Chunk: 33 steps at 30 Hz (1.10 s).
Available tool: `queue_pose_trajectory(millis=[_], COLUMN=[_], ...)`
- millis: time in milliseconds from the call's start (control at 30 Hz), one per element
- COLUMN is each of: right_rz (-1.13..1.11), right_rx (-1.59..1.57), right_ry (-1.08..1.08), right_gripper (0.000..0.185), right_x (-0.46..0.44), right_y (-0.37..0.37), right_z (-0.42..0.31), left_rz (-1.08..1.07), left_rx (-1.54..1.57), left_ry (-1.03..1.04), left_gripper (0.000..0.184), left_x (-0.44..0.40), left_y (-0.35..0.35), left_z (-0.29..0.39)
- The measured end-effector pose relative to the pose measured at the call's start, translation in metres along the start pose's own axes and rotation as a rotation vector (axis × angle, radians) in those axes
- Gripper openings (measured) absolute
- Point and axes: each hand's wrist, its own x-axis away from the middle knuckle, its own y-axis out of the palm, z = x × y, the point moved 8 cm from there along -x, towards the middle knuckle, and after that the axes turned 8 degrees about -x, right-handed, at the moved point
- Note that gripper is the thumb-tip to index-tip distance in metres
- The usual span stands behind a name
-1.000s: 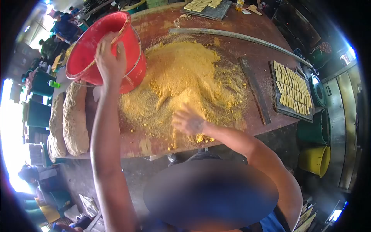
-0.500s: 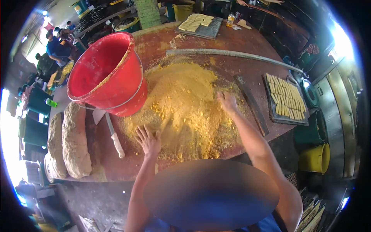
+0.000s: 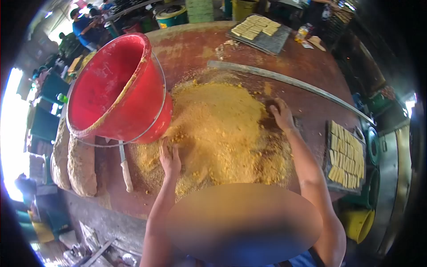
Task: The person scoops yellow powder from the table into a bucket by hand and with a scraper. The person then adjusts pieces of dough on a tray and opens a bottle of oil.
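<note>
A wide heap of yellow-orange crumbs (image 3: 218, 120) is spread over the reddish-brown table (image 3: 187, 40). My left hand (image 3: 170, 158) rests against the near left side of the heap, fingers stretched out and pointing away from me. At the heap's right edge is my right hand (image 3: 283, 116), its fingers apart and nothing held in them. A red bucket (image 3: 151, 107) with a wire handle stands tilted in view just beyond my left hand. To the left of that hand lies a knife (image 3: 126, 173) with a pale handle, its blade partly under the bucket's outline.
Two long dough rolls (image 3: 82, 169) lie at the left edge. A metal bar (image 3: 284, 80) crosses the table beyond the heap. Trays of cut dough sticks sit at the back (image 3: 271, 38) and right (image 3: 344, 155). A bottle (image 3: 302, 33) stands behind; people (image 3: 84, 29) are far left.
My right hand has moved out to the heap's right edge, its fingers spreading. My left hand has shifted slightly forward along the crumbs. The whole view has turned, and the dark strip is largely hidden.
</note>
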Motion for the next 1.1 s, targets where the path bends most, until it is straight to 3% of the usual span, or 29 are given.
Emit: queue_pose_trajectory(millis=[100, 133, 200, 233, 300, 333, 433, 467, 533, 567, 633, 700, 733, 800, 867, 933, 1000, 1067, 1100], right_rz=[-0.034, -0.111, -0.349, -0.362, -0.561, -0.575, -0.53, -0.698, -0.777, -0.68, -0.526, -0.41, -0.415, -0.419, -0.594, -0.931, -1.218, -1.252, -1.277], right_rx=[0.182, -0.186, -0.624, -0.629, -0.658, -0.662, -0.554, -0.626, -0.647, -0.605, -0.671, -0.36, -0.362, -0.197, -0.362, -0.596, -0.721, -0.566, -0.42], right_ry=[-0.051, -0.068, 0.017, 0.002, 0.283, 0.278, 0.062, 0.027, -0.12, -0.225, -0.221, -0.298, -0.304, -0.532, -0.368, -0.009, -0.297, -0.247, -0.193], right_gripper=[0.057, 0.062, 0.067, 0.067, 0.07, 0.07, 0.065, 0.061, 0.053, 0.049, 0.047, 0.049, 0.049, 0.054, 0.057, 0.062, 0.068, 0.069, 0.07], right_x=[-0.054, -0.071, -0.088, -0.093, -0.072, -0.06, -0.03, -0.014, -0.021, -0.04, -0.097, -0.145, -0.16, -0.178, -0.18, -0.148, -0.136, -0.101, -0.077], right_y=[0.042, 0.057, 0.106, 0.113, 0.127, 0.124, 0.104, 0.106, 0.093, 0.081, 0.088, 0.127, 0.153, 0.187, 0.219, 0.249, 0.314, 0.277, 0.249], right_z=[0.003, -0.02, -0.055, -0.083, -0.118, -0.127, -0.153, -0.158, -0.164, -0.158, -0.126, -0.091, -0.095, -0.113, -0.159, -0.204, -0.214, -0.252, -0.269], left_rz=[0.085, 0.019, 0.008, -0.009, 0.005, 0.011, 0.036, 0.043, 0.059, 0.059, 0.091, 0.139, 0.159, 0.194, 0.187, 0.206, 0.208, 0.217, 0.253], left_rx=[-0.071, -0.05, -0.149, -0.242, -0.198, -0.176, -0.109, -0.099, -0.141, -0.174, -0.252, -0.235, -0.181, -0.115, -0.112, -0.087, -0.055, -0.024, -0.088], left_ry=[0.091, 0.069, 0.079, 0.109, 0.111, 0.119, 0.122, 0.138, 0.055, -0.015, 0.056, 0.032, 0.066, 0.114, 0.122, 0.13, 0.126, 0.115, 0.216], left_gripper=[0.06, 0.067, 0.069, 0.072, 0.074, 0.074, 0.075, 0.076, 0.075, 0.074, 0.071, 0.065, 0.062, 0.056, 0.055, 0.053, 0.049, 0.045, 0.037], left_x=[-0.011, -0.019, -0.025, -0.03, -0.03, -0.032, -0.036, -0.038, -0.034, -0.033, -0.033, -0.034, -0.035, -0.037, -0.038, -0.039, -0.037, -0.031, -0.024], left_y=[0.002, 0.011, 0.015, 0.017, 0.018, 0.019, 0.023, 0.026, 0.035, 0.036, 0.032, 0.023, 0.021, 0.019, 0.02, 0.018, 0.014, 0.007, -0.002], left_z=[0.015, 0.009, 0.018, 0.024, 0.028, 0.029, 0.027, 0.026, 0.019, 0.014, 0.03, 0.032, 0.033, 0.038, 0.035, 0.034, 0.036, 0.037, 0.045])
